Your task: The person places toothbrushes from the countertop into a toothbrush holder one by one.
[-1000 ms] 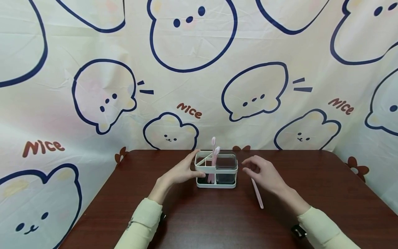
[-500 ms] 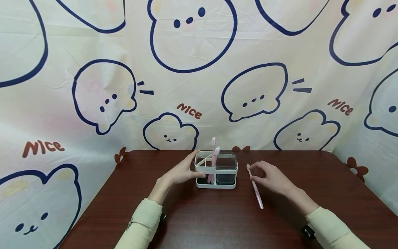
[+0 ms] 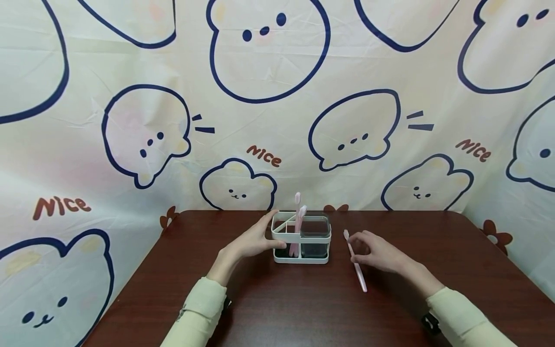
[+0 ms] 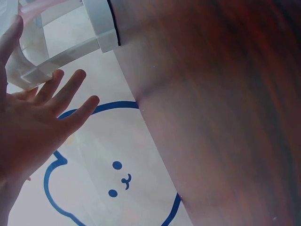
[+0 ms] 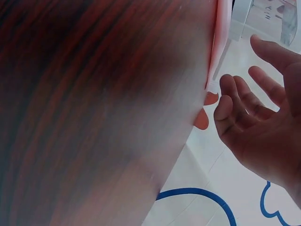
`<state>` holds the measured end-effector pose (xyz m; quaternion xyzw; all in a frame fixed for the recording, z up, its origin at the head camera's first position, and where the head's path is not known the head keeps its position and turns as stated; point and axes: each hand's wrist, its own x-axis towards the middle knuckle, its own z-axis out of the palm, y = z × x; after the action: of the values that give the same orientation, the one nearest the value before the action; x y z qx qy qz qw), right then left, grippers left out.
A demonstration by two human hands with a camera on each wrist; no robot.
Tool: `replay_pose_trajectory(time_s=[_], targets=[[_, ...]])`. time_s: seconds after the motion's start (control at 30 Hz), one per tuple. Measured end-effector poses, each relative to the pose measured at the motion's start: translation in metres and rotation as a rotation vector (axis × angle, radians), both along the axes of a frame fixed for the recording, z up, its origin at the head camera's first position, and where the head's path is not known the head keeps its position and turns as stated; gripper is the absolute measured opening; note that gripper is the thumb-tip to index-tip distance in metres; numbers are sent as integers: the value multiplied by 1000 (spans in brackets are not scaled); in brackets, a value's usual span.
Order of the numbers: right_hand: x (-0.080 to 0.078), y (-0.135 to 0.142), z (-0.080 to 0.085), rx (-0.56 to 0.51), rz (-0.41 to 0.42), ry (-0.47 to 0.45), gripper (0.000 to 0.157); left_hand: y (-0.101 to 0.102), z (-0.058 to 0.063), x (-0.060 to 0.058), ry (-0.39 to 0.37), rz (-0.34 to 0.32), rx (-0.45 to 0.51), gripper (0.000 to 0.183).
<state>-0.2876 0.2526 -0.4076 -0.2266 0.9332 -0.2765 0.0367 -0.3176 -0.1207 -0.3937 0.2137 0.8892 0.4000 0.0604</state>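
A white toothbrush holder (image 3: pixel 301 260) with clear walls and divided sections stands on the table, two pink toothbrushes (image 3: pixel 300 217) upright in one section. My left hand (image 3: pixel 249 238) holds it at its left side, thumb across the front and fingers round the side; the left wrist view shows those fingers (image 4: pixel 70 92) by the frame. A third pink toothbrush (image 3: pixel 359 274) lies on the table right of the holder. Over it hovers my right hand (image 3: pixel 377 250), fingers loosely bent. In the right wrist view thumb and fingers stand apart, with a gap to the toothbrush (image 5: pixel 220 44).
The dark wooden table (image 3: pixel 286 308) stretches out on both sides and in front of the holder. Behind it hangs a pale curtain (image 3: pixel 286 125) with bear drawings, down to the table's back edge.
My right hand has moved away from the holder, rightward and slightly nearer to me, uncovering the head of the lying toothbrush. The left hand and holder stay put.
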Motion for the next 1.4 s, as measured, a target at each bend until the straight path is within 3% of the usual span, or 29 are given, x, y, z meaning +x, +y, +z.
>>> replay_pose_trajectory(time_s=[0.3,0.77,1.0,1.4], targets=[[-9,-1,-3,4,30,-123,59,0,2,1,3,3,5,99],[-11,-8,-6,91,6,-191,52,0,2,1,-2,1,-8,101],[-12,-9,-7,40,-60,-242,42,0,2,1,3,5,-18,101],[-12,-9,-8,-39,-138,-154,35,0,3,3,3,-1,3,99]])
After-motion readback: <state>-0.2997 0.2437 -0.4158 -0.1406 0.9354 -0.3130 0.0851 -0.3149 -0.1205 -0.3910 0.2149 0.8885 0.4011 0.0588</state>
